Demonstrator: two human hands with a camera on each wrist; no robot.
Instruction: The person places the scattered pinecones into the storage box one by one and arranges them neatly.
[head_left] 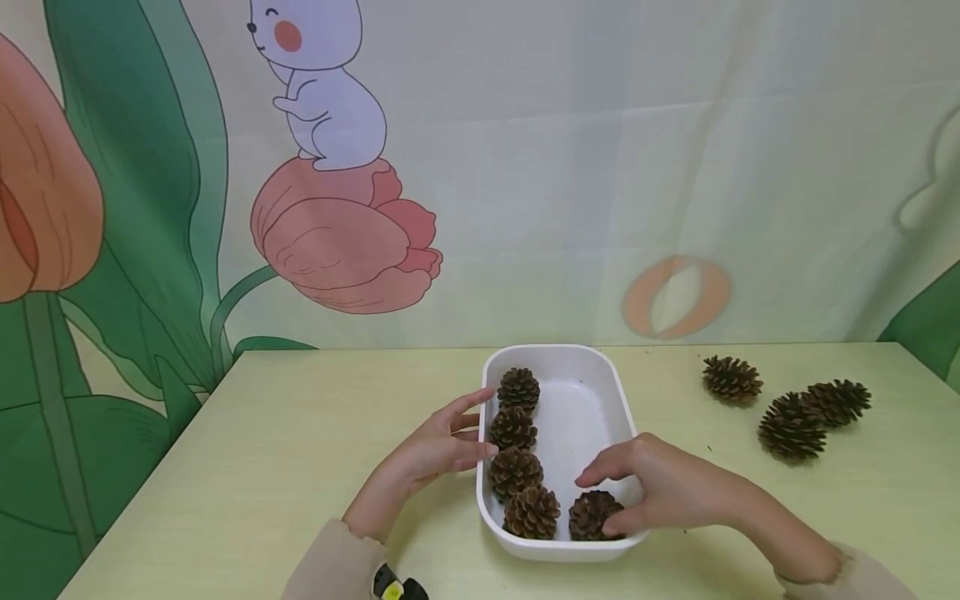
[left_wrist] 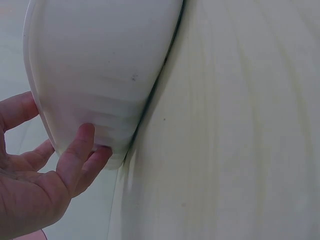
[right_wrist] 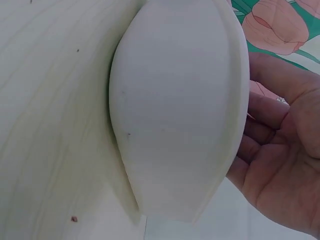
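Observation:
A deep white rectangular tray (head_left: 592, 408) with rounded corners stands on the table. Four-fifths of its pinecones line the left wall, among them a pinecone (head_left: 515, 472) and the front-left pinecone (head_left: 532, 513). My left hand (head_left: 442, 442) holds the left wall, thumb and forefinger over the rim, other fingers against the outside, as the left wrist view shows. At the front right corner lies another pinecone (head_left: 592, 515). My right hand (head_left: 667, 487) reaches over the right rim around it, thumb overlapping the cone and forefinger apart above it. The right wrist view shows the tray's outer wall (right_wrist: 175, 110) hiding the fingertips.
To the right on the pale wooden table (head_left: 300, 467) lie a single pinecone (head_left: 732, 380), a large pinecone (head_left: 792, 428) and one behind it, a pinecone (head_left: 838, 402). A printed curtain (head_left: 525, 208) hangs along the table's back edge.

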